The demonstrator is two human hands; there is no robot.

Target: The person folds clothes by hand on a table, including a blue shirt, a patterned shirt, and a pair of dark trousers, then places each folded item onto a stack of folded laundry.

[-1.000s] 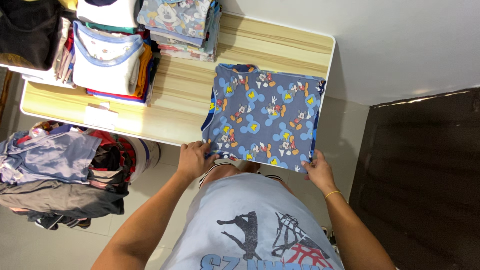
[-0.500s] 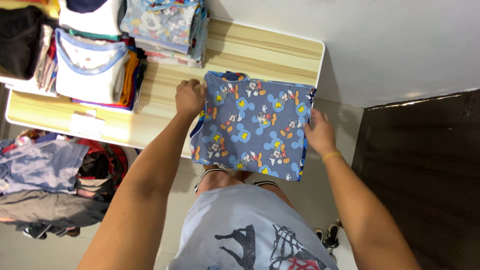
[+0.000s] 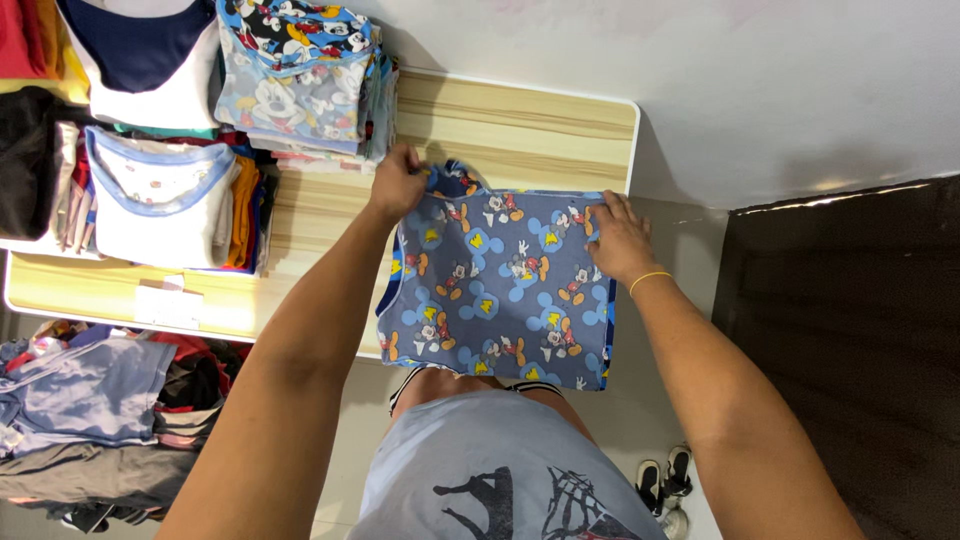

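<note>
A blue shirt with a cartoon mouse print [image 3: 500,290] lies flat on the right end of a light wooden table [image 3: 520,125], its near edge hanging over the table's front. My left hand [image 3: 398,182] pinches the shirt's far left corner by the neck opening. My right hand [image 3: 618,238] rests with fingers spread on the shirt's far right corner.
Stacks of folded clothes fill the table's left half: a cartoon-print stack [image 3: 300,85], a white shirt with blue trim [image 3: 160,195], a dark pile [image 3: 30,160]. A heap of unfolded clothes [image 3: 95,410] sits below the table at left. Sandals [image 3: 665,480] lie on the floor.
Both hands moved from the shirt's near edge up to its far corners. The view shifted, so the table sits lower and further left in frame.
</note>
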